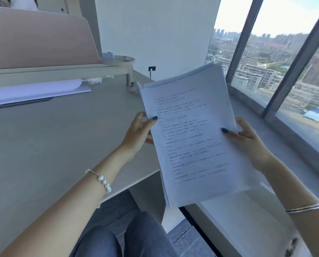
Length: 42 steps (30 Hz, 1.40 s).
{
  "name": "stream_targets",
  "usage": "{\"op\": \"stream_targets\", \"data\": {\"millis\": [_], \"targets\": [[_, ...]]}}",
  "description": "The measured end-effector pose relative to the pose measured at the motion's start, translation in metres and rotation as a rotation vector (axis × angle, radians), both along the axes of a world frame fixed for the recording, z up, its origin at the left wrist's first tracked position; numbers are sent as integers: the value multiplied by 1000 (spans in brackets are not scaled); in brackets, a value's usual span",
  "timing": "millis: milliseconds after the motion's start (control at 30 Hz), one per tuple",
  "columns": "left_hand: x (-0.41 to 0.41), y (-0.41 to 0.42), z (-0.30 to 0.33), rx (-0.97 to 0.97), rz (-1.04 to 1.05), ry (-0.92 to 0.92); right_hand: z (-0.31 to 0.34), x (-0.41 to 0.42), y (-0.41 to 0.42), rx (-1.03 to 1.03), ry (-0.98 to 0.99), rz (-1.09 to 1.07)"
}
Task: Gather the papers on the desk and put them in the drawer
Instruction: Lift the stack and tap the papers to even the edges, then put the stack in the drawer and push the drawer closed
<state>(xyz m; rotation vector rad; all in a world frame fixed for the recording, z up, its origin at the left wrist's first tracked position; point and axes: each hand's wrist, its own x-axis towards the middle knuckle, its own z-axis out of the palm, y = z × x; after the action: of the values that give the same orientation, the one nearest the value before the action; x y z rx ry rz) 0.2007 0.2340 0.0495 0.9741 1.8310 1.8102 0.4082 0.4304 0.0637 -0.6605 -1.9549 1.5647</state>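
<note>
A stack of printed white papers (192, 134) is held up in the air past the right end of the desk (53, 138), tilted with its top edge away from me. My left hand (138, 134) grips its left edge, thumb on the top sheet. On the right edge my right hand (247, 140) holds the stack the same way. More white paper (34, 90) lies at the back left of the desk under the shelf. No drawer is visible.
A pale wooden shelf (62, 70) with a pink panel (38, 38) runs along the back of the desk. A grey window sill (284, 145) and large windows stand to the right. My legs in blue jeans (136, 238) are below the desk edge.
</note>
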Motion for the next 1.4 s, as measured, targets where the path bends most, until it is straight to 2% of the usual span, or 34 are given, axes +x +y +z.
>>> {"op": "stream_targets", "data": {"millis": [300,700,967,1100,1200,1300,1400], "targets": [[44,77,-27,-129,-123,7,-16,124,47,-63,-175,-80],[54,143,-51,-411,-208,416,-53,235,95,-133,-441,-107],[42,165,-56,-496,-189,562,-89,208,126,-256,-625,-30],[40,169,-65,-549,-237,716,-106,180,131,-304,-697,43],[38,170,-67,-532,-246,724,-125,163,140,-302,-802,63],[36,171,-71,-571,-254,811,-142,150,148,-314,-872,80],[36,174,-73,-618,-253,878,-150,132,147,-205,-971,84]]}}
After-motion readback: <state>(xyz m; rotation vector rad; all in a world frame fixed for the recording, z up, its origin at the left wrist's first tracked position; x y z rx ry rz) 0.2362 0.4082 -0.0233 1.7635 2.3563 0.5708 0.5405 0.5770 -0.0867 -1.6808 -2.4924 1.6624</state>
